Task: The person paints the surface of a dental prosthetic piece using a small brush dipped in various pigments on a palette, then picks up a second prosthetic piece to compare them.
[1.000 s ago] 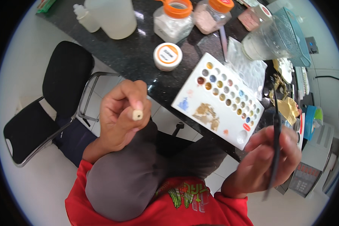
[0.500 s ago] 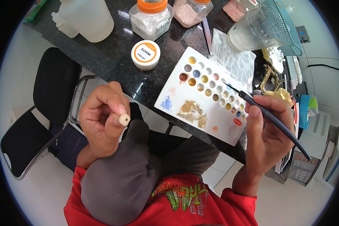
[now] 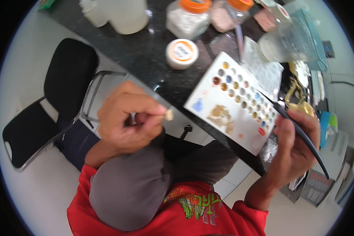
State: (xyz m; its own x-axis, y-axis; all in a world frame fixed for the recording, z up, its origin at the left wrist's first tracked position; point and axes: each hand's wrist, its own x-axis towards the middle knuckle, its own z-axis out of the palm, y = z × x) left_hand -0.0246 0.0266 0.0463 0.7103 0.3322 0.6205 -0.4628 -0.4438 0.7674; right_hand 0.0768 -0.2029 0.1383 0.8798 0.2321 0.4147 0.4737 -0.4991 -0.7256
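My left hand (image 3: 130,116) pinches a small cream-coloured dental crown (image 3: 169,115) between thumb and fingertips, held out in the air left of the palette. In my right hand (image 3: 297,137) is a slim brush (image 3: 303,135) with a dark curved handle, gripped like a pen. Its thin tip points up and left, over the right part of the white palette (image 3: 249,139). Rows of small round wells with coloured pastes fill the palette's upper part. Brown (image 3: 221,116) and blue smears (image 3: 198,105) lie on its flat area. Motion blurs the crown somewhat.
On the black countertop (image 3: 153,67) stand a round white jar (image 3: 182,54), two orange-lidded jars (image 3: 188,19) of powder and a cloudy plastic jug (image 3: 128,15). A clear cup (image 3: 281,45) stands beside a blue basket (image 3: 315,41). A black chair (image 3: 70,72) is at left.
My left hand has moved right with the crown, toward the palette, and turned so the crown's dark hole no longer shows. The view has shifted; my right hand keeps its brush grip.
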